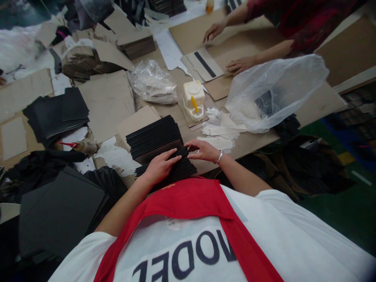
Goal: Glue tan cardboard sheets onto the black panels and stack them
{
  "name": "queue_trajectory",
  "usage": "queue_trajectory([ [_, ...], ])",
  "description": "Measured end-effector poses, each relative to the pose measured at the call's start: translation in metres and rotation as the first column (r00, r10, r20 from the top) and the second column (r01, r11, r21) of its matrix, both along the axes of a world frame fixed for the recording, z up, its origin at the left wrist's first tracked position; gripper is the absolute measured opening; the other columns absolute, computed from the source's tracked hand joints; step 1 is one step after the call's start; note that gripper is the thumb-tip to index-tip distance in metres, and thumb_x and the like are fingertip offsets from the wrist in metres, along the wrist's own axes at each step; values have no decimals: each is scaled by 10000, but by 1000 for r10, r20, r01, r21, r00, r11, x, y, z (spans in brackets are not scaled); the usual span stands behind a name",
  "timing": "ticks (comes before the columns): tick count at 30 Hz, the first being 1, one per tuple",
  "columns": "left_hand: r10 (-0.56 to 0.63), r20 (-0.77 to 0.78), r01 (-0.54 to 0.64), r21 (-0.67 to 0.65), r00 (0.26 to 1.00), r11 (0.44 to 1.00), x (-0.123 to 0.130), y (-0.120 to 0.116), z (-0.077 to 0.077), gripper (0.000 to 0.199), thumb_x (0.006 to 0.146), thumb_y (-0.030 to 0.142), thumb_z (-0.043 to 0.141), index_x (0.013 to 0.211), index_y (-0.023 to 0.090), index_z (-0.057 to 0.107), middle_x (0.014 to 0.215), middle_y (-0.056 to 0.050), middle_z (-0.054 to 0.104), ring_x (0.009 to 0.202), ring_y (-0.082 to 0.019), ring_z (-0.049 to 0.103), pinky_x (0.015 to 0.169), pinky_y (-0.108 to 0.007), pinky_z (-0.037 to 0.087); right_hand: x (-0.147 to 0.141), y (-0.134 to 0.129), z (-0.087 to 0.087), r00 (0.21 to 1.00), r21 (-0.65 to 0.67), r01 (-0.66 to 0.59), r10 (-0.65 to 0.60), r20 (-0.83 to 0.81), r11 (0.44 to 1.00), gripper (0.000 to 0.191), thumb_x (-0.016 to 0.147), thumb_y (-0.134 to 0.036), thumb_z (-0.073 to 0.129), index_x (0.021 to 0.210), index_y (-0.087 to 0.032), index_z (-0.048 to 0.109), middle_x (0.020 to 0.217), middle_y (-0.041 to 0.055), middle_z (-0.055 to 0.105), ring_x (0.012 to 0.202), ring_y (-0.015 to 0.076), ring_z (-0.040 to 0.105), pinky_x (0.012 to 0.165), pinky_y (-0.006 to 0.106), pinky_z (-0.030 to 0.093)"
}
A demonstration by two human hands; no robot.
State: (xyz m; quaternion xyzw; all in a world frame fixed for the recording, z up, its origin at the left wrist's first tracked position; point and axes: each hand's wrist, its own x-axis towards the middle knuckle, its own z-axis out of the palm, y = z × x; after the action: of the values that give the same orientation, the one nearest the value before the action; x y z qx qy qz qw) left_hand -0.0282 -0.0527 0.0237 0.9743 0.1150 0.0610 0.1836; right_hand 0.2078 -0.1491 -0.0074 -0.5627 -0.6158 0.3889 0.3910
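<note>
From where I'm standing, with 12 o'clock pointing straight away from the person's chest, a stack of black boards (154,135) is sitting on the near part of the table (249,145), right in front of the red apron (182,196). The boards are standing in tight, ridged rows, and one dark brownish face is showing between the far group and the near one. The left hand (161,166) is coming in from 7 o'clock and resting across the near boards, its fingers loosely extended and not closing round anything. The right hand (204,151) is reaching in at 3 o'clock, half curled, its fingertips meeting the stack's edge; I can't tell whether it is pinching a board. At 1 o'clock from the stack a white tub (194,92) is holding something yellow, and at 12 a crumpled clear bag (154,84) is lying. White paper strips (221,131) are spreading between 2 and 3, with a large translucent bag (279,94) slumping beyond them. Loose black sheets (58,109) are lying at 10, and a red-tipped bottle (86,147) is lying at 9. Farther off, around 1 o'clock, a co-worker's hands (216,31) are hovering about a black-striped panel (202,64).
</note>
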Motion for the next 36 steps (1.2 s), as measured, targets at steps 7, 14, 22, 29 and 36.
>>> queue_trajectory([
  [7, 23, 46, -23, 8, 999, 1000, 2, -4, 1, 323, 885, 302, 498, 1175, 228, 619, 1320, -112, 533, 1167, -232, 548, 928, -372, 509, -2, -1, 1, 997, 48, 33, -37, 72, 998, 361, 740, -337, 663, 1056, -171, 616, 971, 57, 630, 760, 130, 613, 750, 285, 523],
  [14, 10, 35, -10, 10, 999, 1000, 3, -3, 1, 335, 898, 338, 479, 1181, 226, 619, 1325, -116, 526, 1168, -226, 548, 938, -362, 503, -2, -2, -1, 997, 50, 27, -31, 74, 998, 361, 747, -347, 658, 1051, -157, 614, 940, 58, 622, 759, 132, 610, 746, 284, 524],
  [22, 39, 30, -38, -17, 999, 999, 3, -5, 4, 316, 899, 330, 480, 1161, 242, 631, 1313, -95, 541, 1161, -215, 554, 931, -352, 509, 1, -8, 0, 999, -16, -2, 1, -47, 1000, 435, 720, -376, 696, 1092, -174, 597, 971, 46, 610, 805, 131, 615, 793, 301, 530],
  [29, 45, 35, -44, -27, 998, 999, 3, -6, 4, 312, 896, 324, 485, 1158, 242, 632, 1313, -92, 542, 1160, -213, 555, 929, -345, 510, 2, -7, 0, 1000, 2, -24, 24, -4, 1000, 454, 716, -378, 703, 1109, -178, 593, 993, 55, 611, 817, 140, 618, 801, 310, 530],
  [36, 56, 23, -55, -51, 998, 997, 4, -6, 8, 315, 891, 342, 493, 1153, 238, 634, 1312, -92, 541, 1152, -213, 559, 936, -348, 506, 0, -8, 0, 998, 18, -2, 1, 64, 1000, 432, 732, -361, 685, 1106, -166, 593, 991, 67, 614, 811, 148, 624, 790, 314, 529],
])
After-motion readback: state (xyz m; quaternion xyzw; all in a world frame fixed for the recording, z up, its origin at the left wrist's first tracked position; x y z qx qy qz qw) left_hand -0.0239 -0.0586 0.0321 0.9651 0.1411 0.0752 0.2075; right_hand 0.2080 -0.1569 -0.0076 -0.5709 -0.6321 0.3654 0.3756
